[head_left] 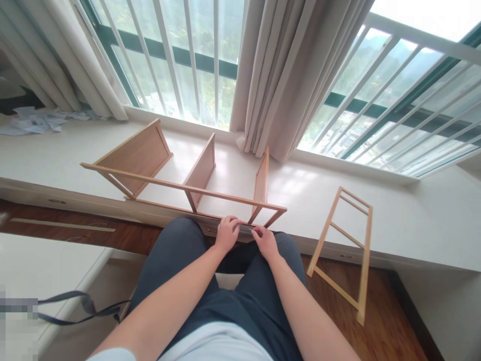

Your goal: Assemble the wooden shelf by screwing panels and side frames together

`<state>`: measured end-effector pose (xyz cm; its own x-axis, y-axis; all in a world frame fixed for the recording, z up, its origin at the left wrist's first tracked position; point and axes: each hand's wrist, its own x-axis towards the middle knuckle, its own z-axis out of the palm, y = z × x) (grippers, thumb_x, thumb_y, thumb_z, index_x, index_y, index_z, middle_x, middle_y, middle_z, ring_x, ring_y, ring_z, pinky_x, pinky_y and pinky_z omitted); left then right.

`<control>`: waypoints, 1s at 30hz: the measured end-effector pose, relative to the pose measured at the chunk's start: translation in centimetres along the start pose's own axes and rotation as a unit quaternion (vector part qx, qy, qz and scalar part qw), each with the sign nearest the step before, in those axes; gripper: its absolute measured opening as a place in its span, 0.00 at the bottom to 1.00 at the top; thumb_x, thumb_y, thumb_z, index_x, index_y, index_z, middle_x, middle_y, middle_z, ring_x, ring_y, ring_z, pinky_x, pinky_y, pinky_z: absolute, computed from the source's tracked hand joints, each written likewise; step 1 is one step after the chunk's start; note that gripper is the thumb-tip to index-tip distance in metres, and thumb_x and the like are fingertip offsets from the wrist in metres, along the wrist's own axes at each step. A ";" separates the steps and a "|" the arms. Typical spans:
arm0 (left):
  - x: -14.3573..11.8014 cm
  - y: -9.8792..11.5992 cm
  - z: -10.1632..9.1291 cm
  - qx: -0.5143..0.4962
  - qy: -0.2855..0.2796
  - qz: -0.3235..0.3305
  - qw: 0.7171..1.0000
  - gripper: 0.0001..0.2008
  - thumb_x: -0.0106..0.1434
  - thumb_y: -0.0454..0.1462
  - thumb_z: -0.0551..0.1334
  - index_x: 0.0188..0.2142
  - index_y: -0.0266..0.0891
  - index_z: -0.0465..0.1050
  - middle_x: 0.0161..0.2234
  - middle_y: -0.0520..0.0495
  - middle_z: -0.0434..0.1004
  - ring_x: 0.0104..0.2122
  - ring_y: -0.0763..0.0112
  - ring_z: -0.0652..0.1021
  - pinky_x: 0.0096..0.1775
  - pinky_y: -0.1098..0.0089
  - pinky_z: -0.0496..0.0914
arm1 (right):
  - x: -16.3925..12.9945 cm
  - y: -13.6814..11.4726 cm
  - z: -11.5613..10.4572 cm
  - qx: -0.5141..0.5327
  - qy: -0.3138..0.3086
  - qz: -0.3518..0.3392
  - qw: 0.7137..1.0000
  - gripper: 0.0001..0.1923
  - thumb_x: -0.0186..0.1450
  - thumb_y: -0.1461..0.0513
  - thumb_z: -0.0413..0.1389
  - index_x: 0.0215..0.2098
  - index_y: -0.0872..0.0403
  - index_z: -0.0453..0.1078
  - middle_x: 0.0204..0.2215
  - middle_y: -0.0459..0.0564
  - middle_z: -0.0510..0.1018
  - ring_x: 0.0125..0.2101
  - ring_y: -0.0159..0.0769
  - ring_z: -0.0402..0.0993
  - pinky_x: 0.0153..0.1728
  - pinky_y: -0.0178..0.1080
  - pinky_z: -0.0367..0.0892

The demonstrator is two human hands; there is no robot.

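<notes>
Where hands (246, 235) meet — slatted wooden frame (180, 188).

In front of you runs a wide white window ledge (338, 200), serving as the counter. On it lies a partly built wooden shelf frame (180, 185), tipped on its side: three upright panels stand on the ledge, joined by long rails, with the near rails overhanging the front edge. At the far left of the ledge lies a heap of crumpled white paper (33, 120). The curtain hems rest on the back of the ledge. Below it is a dark wooden floor (379, 321). A ladder-like wooden side frame (343, 250) stands on the floor and leans against the ledge's front edge. A thin wooden strip (62, 224) lies flat on the floor at left.
</notes>
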<state>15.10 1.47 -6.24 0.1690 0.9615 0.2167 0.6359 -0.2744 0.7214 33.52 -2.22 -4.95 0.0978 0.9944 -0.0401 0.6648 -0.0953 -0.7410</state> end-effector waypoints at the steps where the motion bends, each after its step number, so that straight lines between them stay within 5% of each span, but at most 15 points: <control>1: -0.4 0.2 0.1 -0.021 0.004 -0.013 1.000 0.12 0.64 0.33 0.57 0.39 0.44 0.80 0.43 0.45 0.76 0.47 0.61 0.73 0.52 0.60 0.67 | -0.2 -0.2 0.2 0.010 0.009 0.008 1.000 0.10 0.64 0.55 0.53 0.35 0.50 0.74 0.30 0.47 0.79 0.33 0.39 0.74 0.40 0.39 0.67; 5: -1.6 0.6 0.8 -0.136 -0.010 -0.087 0.987 0.11 0.64 0.36 0.58 0.38 0.40 0.80 0.38 0.45 0.78 0.38 0.63 0.75 0.45 0.62 0.69 | -1.3 -1.4 1.5 0.082 0.045 0.056 0.994 0.11 0.63 0.55 0.54 0.32 0.51 0.75 0.26 0.46 0.77 0.30 0.38 0.73 0.36 0.38 0.66; 9: -2.0 0.6 1.4 -0.255 -0.089 -0.164 0.949 0.12 0.60 0.42 0.60 0.31 0.37 0.79 0.29 0.46 0.78 0.29 0.67 0.75 0.33 0.68 0.69 | -2.3 -2.3 2.7 0.152 0.033 0.103 0.983 0.10 0.61 0.56 0.55 0.31 0.53 0.75 0.22 0.45 0.76 0.27 0.37 0.73 0.33 0.36 0.65; 16: -1.7 0.5 1.3 -0.291 -0.135 -0.169 0.932 0.14 0.57 0.45 0.62 0.32 0.36 0.79 0.27 0.48 0.78 0.23 0.72 0.72 0.28 0.71 0.66 | -2.1 -2.6 3.3 0.178 0.022 0.165 0.970 0.09 0.59 0.59 0.58 0.23 0.54 0.71 0.16 0.43 0.72 0.21 0.32 0.68 0.26 0.33 0.60; 23: -1.3 0.3 1.4 -0.272 -0.157 -0.138 0.939 0.15 0.60 0.42 0.60 0.40 0.38 0.81 0.40 0.43 0.81 0.28 0.70 0.76 0.31 0.69 0.71 | -1.6 -3.2 4.8 0.428 0.029 0.336 0.839 0.08 0.61 0.63 0.53 0.23 0.53 0.63 0.13 0.38 0.62 0.11 0.24 0.47 0.14 0.32 0.42; 30: -1.3 -0.2 1.6 -0.224 -0.177 -0.113 0.952 0.16 0.62 0.40 0.58 0.45 0.37 0.78 0.41 0.43 0.80 0.29 0.70 0.76 0.32 0.69 0.72 | -0.1 -2.3 4.7 0.487 0.032 0.383 0.785 0.04 0.63 0.64 0.51 0.30 0.54 0.64 0.14 0.36 0.60 0.10 0.22 0.43 0.12 0.30 0.39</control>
<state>16.01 0.32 -7.71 0.3601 0.9197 -0.1562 0.3145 0.0379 0.9485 28.50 -1.93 -6.38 0.2509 0.6552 -0.7126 -0.4845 -0.5523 -0.6784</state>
